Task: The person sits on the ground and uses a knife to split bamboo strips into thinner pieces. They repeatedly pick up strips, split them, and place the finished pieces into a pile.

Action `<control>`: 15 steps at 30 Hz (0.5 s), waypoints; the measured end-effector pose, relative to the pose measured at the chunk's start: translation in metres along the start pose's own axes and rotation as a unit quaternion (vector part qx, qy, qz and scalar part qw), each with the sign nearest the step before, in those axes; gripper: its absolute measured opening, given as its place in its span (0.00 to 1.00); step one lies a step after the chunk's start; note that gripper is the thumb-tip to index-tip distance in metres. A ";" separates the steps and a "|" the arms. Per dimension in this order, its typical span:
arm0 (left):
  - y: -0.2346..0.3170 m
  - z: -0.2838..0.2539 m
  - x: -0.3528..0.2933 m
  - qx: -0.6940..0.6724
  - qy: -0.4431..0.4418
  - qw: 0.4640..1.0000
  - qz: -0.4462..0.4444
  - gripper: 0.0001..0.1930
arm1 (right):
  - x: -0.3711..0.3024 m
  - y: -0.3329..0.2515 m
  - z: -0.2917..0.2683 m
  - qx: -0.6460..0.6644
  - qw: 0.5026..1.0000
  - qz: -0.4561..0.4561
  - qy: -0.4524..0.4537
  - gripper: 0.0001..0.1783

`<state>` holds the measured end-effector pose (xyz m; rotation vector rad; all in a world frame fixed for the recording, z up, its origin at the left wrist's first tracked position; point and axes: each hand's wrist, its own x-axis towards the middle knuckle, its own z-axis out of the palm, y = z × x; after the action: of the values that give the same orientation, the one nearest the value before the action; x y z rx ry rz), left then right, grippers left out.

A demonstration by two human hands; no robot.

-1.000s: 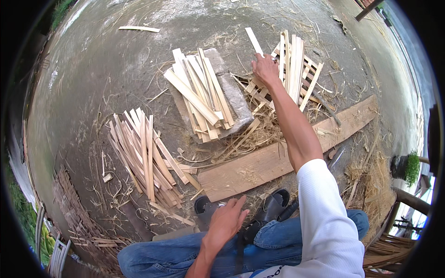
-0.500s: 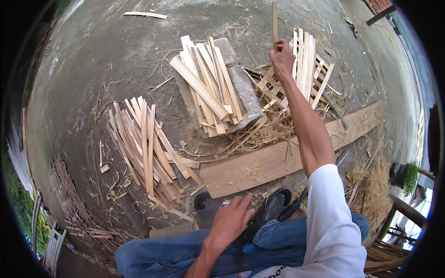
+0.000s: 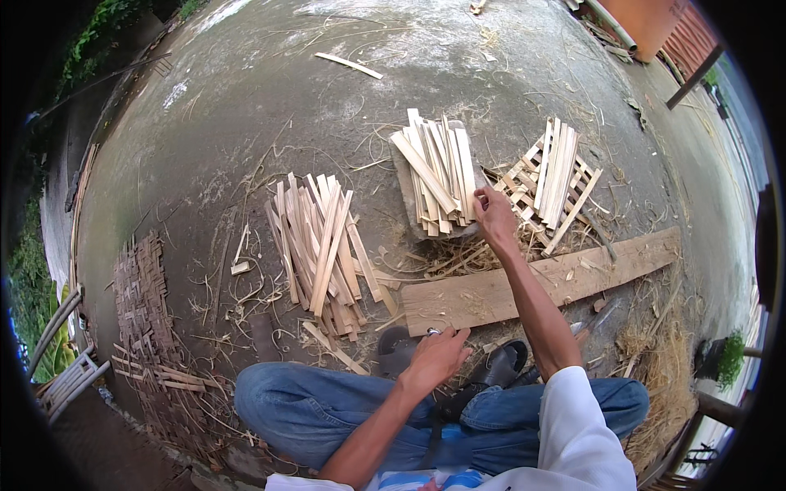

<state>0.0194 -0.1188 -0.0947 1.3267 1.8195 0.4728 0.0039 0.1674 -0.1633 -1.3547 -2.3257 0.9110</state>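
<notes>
A knock could scatter the left pile (image 3: pixel 333 254) of flat wooden strips; near, the left hand (image 3: pixel 434 360) has loosely spread fingers. Farther right, the crisscrossed middle pile (image 3: pixel 424 173) might slide off its rough stone block (image 3: pixel 407 200) if the right hand (image 3: pixel 497 217), fingers curled, pinch impossible to tell, snags its edge.

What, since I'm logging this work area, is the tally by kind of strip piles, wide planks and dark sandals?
Strip piles: 3 (left pile, middle pile, right pile)
Wide plank: 1
Dark sandals: 2 (left sandal, right sandal)
Total: 6
</notes>
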 end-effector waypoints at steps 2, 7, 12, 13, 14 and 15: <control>-0.005 0.005 0.000 0.007 -0.011 1.000 0.012 0.21 | -0.004 0.004 0.005 0.029 0.999 -0.006 0.030 0.13; -0.015 0.005 0.000 0.048 -0.005 0.999 -0.003 0.19 | -0.019 0.012 -0.005 0.092 0.993 -0.049 0.057 0.13; -0.028 0.020 -0.004 0.063 0.022 0.998 0.017 0.18 | -0.043 0.060 -0.078 -0.041 0.994 -0.083 0.051 0.11; -0.028 0.023 0.000 0.060 0.023 0.998 0.026 0.17 | -0.042 0.082 -0.101 0.040 0.999 -0.019 0.005 0.12; -0.027 0.024 0.001 0.056 0.026 0.998 0.031 0.16 | -0.049 0.104 -0.120 0.072 0.996 0.022 0.045 0.12; -0.024 0.025 -0.004 0.040 0.060 0.996 0.052 0.16 | -0.067 0.127 -0.131 0.108 0.989 0.060 0.075 0.13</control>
<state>0.0249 -0.1349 -0.1247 1.4799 1.8903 0.5501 0.1938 0.2038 -0.1437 -1.4292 -1.9883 1.0254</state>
